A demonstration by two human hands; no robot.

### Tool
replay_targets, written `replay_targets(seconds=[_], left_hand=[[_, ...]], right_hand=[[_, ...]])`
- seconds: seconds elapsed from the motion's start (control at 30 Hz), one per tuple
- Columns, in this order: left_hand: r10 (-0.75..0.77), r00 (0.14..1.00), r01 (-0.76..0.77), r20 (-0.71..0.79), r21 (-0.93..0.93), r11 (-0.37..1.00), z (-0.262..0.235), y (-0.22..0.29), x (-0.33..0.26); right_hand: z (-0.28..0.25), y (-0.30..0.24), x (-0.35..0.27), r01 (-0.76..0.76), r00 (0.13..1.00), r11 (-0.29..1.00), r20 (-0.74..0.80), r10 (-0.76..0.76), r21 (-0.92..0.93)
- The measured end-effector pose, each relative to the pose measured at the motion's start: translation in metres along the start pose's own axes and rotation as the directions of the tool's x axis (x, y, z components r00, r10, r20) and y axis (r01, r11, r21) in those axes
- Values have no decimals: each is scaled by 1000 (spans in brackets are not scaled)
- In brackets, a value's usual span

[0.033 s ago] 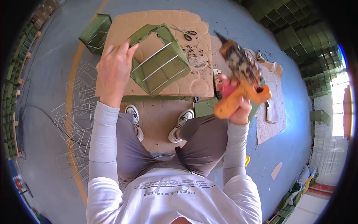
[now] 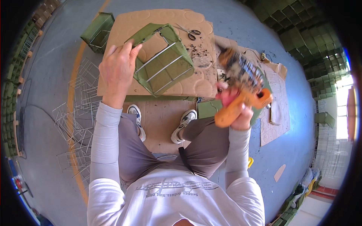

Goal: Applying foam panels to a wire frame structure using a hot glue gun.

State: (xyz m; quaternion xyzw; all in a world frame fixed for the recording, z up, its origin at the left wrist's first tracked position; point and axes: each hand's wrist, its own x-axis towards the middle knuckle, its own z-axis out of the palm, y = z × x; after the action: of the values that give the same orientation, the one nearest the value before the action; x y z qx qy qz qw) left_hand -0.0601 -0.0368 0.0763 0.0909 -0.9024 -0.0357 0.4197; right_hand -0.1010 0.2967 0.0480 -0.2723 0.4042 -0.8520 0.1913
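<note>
A green fabric box [image 2: 180,54] with bare metal wire bars across it lies tilted on the cardboard-topped work surface [image 2: 130,24]. My left hand [image 2: 117,71] pinches its left upper edge between thumb and fingers. To the right, my right hand [image 2: 242,118] is wrapped round the orange handle of a glue gun [image 2: 243,73]. The gun's stained, dark front part points up and away to the left and is smeared by motion. Pinkish material shows at the fingers by the trigger. The nozzle is apart from the box.
Black-handled scissors [image 2: 191,34] lie behind the box, near dark scraps. Another green box [image 2: 97,32] stands on the floor at far left. Loose wire frames [image 2: 77,116] are heaped left of me. Stacked green boxes [image 2: 301,34] line the right side. A flat green piece [image 2: 208,109] sits by my knee.
The glue gun has shifted slightly left and down, its nozzle lower. The fabric box and my left hand have moved a little to the right.
</note>
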Motion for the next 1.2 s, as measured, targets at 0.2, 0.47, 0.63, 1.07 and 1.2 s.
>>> replay_targets(seconds=[0.2,0.47,0.63,1.07,1.2], left_hand=[[51,998,-50,33,-10,999,-9,-1,-23],[117,993,-117,21,-7,993,-9,-9,-34],[108,994,-109,17,10,994,-10,-13,-39],[150,989,-150,12,-25,988,-8,-14,-40],[140,990,-140,20,-19,990,-8,-12,-41]], right_hand=[[27,36,-64,-430,901,903,60,430,-7],[42,65,-89,-520,852,813,-93,515,-261],[53,67,-95,-559,801,630,-155,579,-539],[52,98,-111,-375,918,683,-147,369,-626],[50,115,-121,-369,922,695,-149,358,-617]])
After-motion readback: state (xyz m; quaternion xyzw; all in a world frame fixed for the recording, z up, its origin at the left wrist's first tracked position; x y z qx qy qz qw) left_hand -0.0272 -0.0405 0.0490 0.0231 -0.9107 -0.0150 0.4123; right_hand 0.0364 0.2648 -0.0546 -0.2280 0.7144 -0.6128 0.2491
